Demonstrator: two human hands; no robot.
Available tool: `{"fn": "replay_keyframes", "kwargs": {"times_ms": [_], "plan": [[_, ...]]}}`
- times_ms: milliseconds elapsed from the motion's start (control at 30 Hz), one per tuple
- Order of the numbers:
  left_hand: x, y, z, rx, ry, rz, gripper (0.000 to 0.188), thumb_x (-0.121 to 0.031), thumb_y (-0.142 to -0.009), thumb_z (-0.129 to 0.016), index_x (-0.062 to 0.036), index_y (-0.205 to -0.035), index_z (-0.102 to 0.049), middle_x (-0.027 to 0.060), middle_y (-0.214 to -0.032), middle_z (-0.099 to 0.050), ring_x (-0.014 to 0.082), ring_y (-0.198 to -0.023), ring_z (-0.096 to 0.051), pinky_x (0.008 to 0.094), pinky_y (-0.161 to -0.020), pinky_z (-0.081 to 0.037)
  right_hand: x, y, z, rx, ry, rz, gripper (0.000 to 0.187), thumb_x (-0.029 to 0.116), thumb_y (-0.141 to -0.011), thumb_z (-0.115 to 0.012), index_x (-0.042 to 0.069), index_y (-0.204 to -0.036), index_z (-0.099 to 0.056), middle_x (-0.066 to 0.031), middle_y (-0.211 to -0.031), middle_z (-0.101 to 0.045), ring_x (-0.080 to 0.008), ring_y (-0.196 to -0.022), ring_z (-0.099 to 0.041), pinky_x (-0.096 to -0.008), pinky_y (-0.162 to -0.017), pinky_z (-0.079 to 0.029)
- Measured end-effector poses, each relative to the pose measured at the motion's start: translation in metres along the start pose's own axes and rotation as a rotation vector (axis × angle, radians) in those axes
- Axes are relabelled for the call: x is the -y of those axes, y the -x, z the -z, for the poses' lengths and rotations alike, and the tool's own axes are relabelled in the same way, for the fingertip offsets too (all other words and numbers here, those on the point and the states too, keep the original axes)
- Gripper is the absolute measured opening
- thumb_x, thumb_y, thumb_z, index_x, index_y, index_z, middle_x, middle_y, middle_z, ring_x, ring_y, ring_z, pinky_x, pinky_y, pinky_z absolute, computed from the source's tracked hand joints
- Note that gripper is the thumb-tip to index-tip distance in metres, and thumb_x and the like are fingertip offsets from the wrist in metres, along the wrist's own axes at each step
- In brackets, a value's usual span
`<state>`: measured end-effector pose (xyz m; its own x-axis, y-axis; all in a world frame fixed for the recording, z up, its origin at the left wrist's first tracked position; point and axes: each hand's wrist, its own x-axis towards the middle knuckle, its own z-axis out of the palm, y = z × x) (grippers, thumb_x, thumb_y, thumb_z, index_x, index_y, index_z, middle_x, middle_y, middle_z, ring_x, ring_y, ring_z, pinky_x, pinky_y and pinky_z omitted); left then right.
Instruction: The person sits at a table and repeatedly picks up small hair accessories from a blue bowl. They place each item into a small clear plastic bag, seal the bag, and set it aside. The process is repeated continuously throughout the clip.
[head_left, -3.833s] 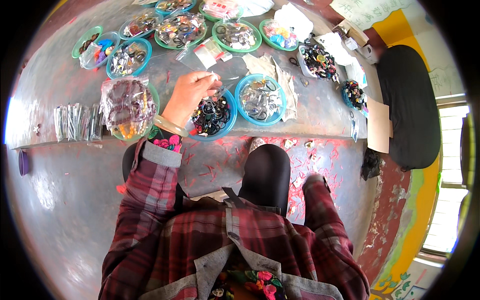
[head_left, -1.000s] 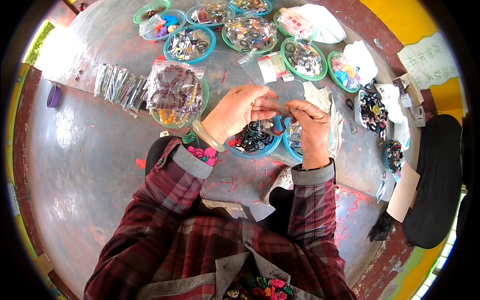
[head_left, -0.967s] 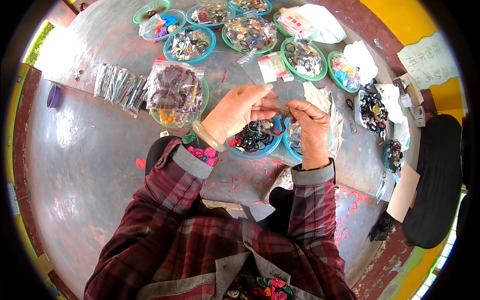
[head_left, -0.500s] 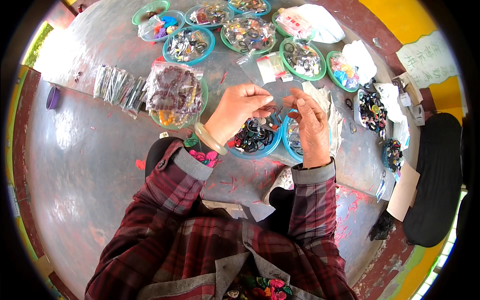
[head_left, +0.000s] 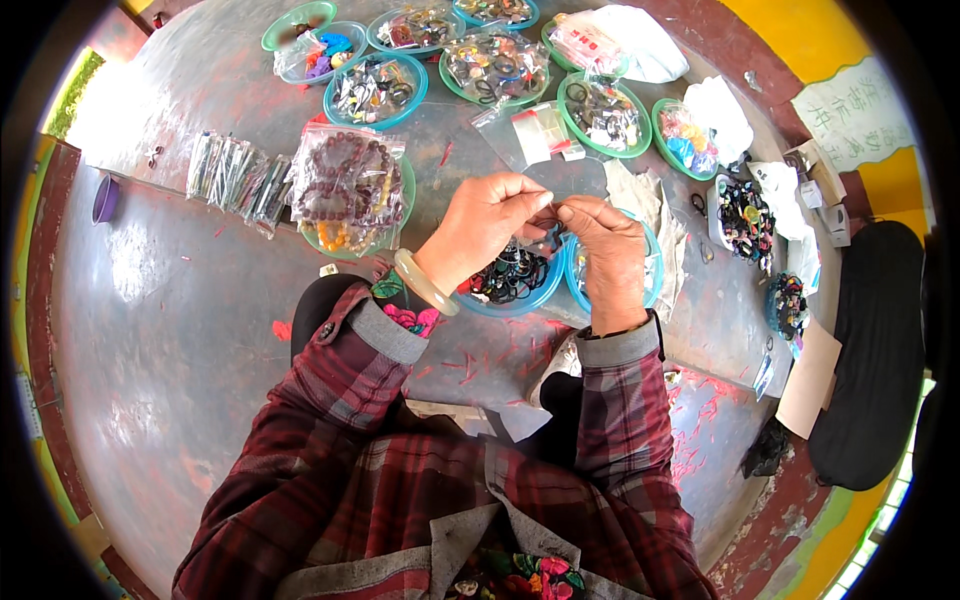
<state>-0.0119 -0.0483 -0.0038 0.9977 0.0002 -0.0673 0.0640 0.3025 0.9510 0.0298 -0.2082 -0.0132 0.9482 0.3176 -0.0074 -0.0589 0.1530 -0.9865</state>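
My left hand (head_left: 487,226), with a pale bangle (head_left: 424,282) on the wrist, is closed in a pinch. Close against it, thumb and forefinger of my right hand (head_left: 612,258) pinch together too. A thin dark cord (head_left: 549,229) runs between the fingertips; its finer detail is too small to make out. Beneath the left hand is a blue basket (head_left: 522,306) of black elastic bands and cords (head_left: 510,275). Partly hidden under my right hand, a second blue basket (head_left: 654,290) holds small items.
Left of my hands lie a bag of dark red beads (head_left: 345,175) on a green basket and several thin clear packets (head_left: 235,180). Baskets of bagged trinkets (head_left: 376,90) line the far side. A white tray of dark pieces (head_left: 745,215) and a cardboard piece (head_left: 808,380) are at right.
My right hand has moved left and its spread fingers have closed into a pinch beside the left fingertips. My left hand has barely moved and stays pinched.
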Motion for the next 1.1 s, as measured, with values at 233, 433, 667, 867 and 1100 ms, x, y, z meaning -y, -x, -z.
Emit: {"fn": "replay_keyframes", "kwargs": {"times_ms": [233,433,667,867,1100], "plan": [[-0.002,0.000,0.004,-0.010,0.056,0.015,0.021,-0.015,-0.089,-0.053,0.0043,-0.096,-0.058,0.0116,-0.087,-0.064,0.0179,-0.079,-0.064,0.0267,-0.068,-0.053,0.012,0.003,0.002,-0.026,-0.053,-0.050,0.011,0.005,-0.075,-0.069,0.000,-0.084,-0.067,-0.0030,-0.077,-0.064,-0.0071,-0.069,-0.055,-0.0198,-0.065,-0.042],[-0.004,0.000,0.006,-0.006,0.055,0.036,0.023,-0.017,-0.090,-0.052,0.0040,-0.096,-0.058,0.0120,-0.087,-0.064,0.0170,-0.079,-0.063,0.0251,-0.063,-0.052,0.013,0.003,0.002,-0.038,-0.102,-0.045,0.011,0.008,-0.077,-0.068,-0.001,-0.084,-0.066,-0.0028,-0.075,-0.064,-0.0064,-0.065,-0.054,-0.0184,-0.059,-0.043],[-0.007,0.003,0.005,0.017,-0.018,0.035,0.022,-0.020,-0.087,-0.057,0.0006,-0.094,-0.061,0.0059,-0.083,-0.064,0.0096,-0.069,-0.060,0.0206,-0.053,-0.045,0.013,0.002,0.002,-0.026,-0.004,-0.051,0.010,0.008,-0.079,-0.066,-0.001,-0.084,-0.066,-0.0012,-0.075,-0.063,-0.0057,-0.065,-0.053,-0.0187,-0.058,-0.043],[-0.006,0.002,0.005,0.017,-0.250,0.097,0.018,-0.019,-0.085,-0.060,-0.0016,-0.082,-0.064,0.0019,-0.076,-0.063,0.0052,-0.057,-0.053,0.0187,-0.046,-0.041,0.011,0.002,0.000,0.015,0.081,-0.020,0.009,0.008,-0.080,-0.064,0.000,-0.083,-0.066,-0.0009,-0.075,-0.063,-0.0054,-0.066,-0.053,-0.0186,-0.061,-0.042],[0.001,-0.003,0.018,-0.075,0.278,0.176,0.021,-0.018,-0.084,-0.059,0.0014,-0.091,-0.058,0.0111,-0.080,-0.065,0.0160,-0.070,-0.064,0.0183,-0.049,-0.041,0.011,-0.003,0.011,-0.080,-0.025,-0.089,0.010,0.006,-0.081,-0.063,0.000,-0.088,-0.065,-0.0035,-0.079,-0.064,-0.0081,-0.073,-0.055,-0.0210,-0.070,-0.043]]}}
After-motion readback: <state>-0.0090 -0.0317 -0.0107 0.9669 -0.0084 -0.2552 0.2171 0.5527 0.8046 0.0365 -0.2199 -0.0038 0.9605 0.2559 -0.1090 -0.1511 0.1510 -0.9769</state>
